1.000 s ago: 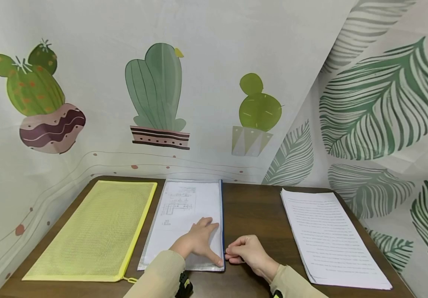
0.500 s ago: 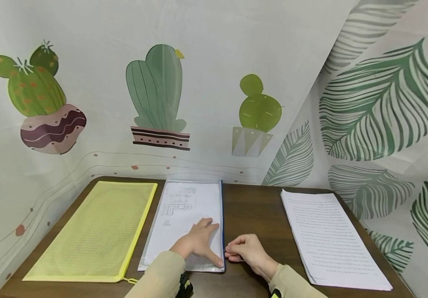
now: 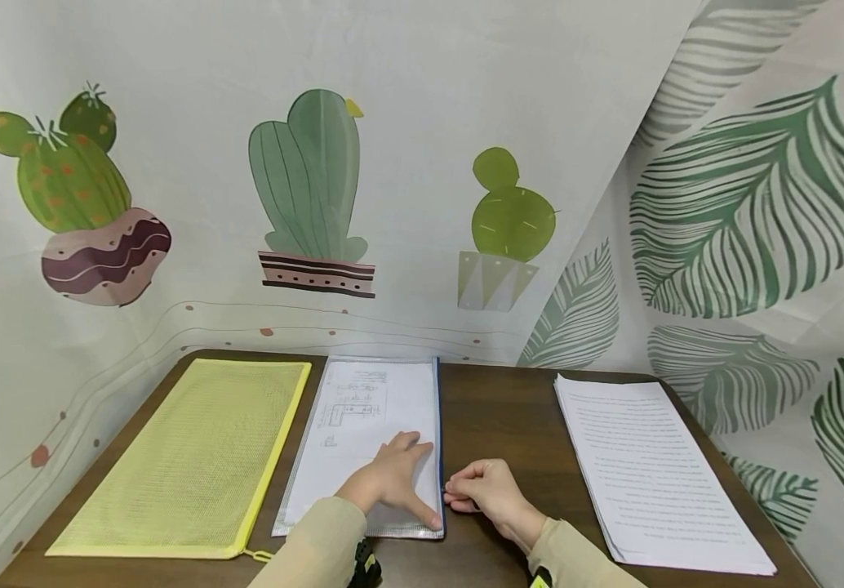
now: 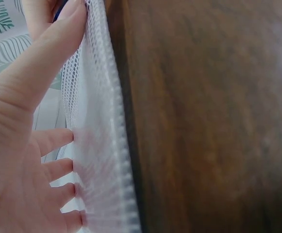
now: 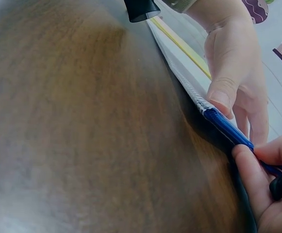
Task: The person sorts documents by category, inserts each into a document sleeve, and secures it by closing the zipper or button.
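Note:
A white mesh zipper pouch (image 3: 363, 376) with a blue zipper (image 3: 440, 408) along its right side lies on the desk, with printed sheets showing through. My left hand (image 3: 393, 474) rests on its lower right part, fingers spread and the thumb near the bottom corner. At that same edge, my right hand (image 3: 491, 498) pinches the blue zipper between thumb and forefinger. The right wrist view shows a blue pull with a dark end (image 5: 279, 187) by those fingers; the slider itself is hidden. In the left wrist view, the left fingers (image 4: 58, 170) press on the pouch's surface.
To the left lies a yellow mesh zipper pouch (image 3: 187, 457) with a loop at its lower corner. A stack of printed paper (image 3: 657, 474) lies on the right of the brown desk (image 3: 510, 416). A patterned cloth (image 3: 422, 163) hangs behind it.

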Tool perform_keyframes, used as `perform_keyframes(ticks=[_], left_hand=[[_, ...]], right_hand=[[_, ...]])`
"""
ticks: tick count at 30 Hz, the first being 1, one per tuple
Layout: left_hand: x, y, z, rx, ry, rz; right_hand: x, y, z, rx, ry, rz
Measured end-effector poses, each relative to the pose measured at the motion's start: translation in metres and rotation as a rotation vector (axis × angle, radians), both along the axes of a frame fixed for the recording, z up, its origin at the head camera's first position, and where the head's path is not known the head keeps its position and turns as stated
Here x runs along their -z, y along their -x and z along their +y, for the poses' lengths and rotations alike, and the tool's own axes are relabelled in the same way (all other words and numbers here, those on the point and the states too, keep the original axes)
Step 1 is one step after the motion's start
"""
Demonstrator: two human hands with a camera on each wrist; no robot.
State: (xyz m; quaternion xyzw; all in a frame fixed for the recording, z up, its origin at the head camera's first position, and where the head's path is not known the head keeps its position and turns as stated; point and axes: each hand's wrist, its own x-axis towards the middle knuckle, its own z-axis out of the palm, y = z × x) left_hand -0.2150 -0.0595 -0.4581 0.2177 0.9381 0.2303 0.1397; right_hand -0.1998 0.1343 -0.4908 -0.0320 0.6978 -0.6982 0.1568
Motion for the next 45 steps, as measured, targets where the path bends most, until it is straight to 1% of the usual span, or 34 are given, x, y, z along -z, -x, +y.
perform_keyframes(ticks=[13, 23, 31, 45], left_hand=[[0.001, -0.001, -0.001, -0.006, -0.017, -0.007], [0.001, 0.000, -0.001, -0.006, 0.011, -0.019], [-0.002, 0.000, 0.000, -0.004, 0.040, -0.010], [0.001, -0.001, 0.002, -0.008, 0.056, 0.011]], right_hand=[[0.000, 0.003, -0.002, 0.021, -0.012, 0.009], [0.000, 0.006, -0.003, 0.041, -0.016, 0.017], [-0.002, 0.010, -0.005, 0.057, -0.025, 0.013], [0.003, 0.018, -0.006, 0.082, -0.026, 0.000]])
